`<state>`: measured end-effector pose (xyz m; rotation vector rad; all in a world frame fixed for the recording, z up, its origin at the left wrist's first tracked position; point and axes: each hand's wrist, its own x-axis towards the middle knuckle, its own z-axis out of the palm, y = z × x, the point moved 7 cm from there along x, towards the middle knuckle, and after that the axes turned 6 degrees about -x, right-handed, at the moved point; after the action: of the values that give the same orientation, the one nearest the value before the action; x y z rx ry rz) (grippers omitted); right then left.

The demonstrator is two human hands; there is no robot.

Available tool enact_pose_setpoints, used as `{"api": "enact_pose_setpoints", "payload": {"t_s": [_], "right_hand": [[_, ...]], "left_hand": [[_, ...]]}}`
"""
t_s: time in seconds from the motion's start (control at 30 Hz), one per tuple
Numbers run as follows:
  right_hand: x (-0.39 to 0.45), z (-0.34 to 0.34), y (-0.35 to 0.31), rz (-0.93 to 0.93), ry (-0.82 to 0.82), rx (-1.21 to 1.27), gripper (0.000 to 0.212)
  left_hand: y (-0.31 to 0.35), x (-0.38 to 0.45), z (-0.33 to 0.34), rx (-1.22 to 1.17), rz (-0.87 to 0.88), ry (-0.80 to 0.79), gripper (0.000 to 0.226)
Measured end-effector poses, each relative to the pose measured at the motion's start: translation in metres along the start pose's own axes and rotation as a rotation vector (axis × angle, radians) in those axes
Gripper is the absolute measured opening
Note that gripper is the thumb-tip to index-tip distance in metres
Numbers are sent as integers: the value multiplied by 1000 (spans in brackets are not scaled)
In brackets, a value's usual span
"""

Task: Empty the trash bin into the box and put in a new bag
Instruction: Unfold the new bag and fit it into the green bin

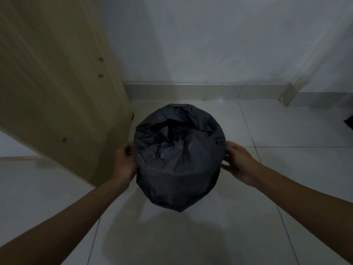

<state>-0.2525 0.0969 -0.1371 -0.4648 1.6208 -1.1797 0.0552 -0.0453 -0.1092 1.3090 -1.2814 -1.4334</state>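
Note:
A round trash bin (214,177) is held above the white tiled floor, its shadow lying on the tiles below it. A black plastic bag (178,163) lines the bin and is folded down over its rim and sides, crumpled in the middle. My left hand (124,161) grips the bin's left side with curled fingers. My right hand (237,161) holds the right side, fingers against the bag. The box is not in view.
A beige wooden cabinet or door panel (57,92) stands close on the left. A white wall with a grey skirting (191,90) runs behind the bin. A dark object (348,122) shows at the right edge. Tiled floor (286,169) spreads to the right and in front.

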Motion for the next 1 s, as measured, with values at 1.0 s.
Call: {"api": "enact_pose_setpoints", "payload": {"t_s": [1.0], "right_hand": [[-70,23,-16,-1492,145,-1322,25]], "left_hand": [[6,-127,30,1062,1494,-492,10]]}}
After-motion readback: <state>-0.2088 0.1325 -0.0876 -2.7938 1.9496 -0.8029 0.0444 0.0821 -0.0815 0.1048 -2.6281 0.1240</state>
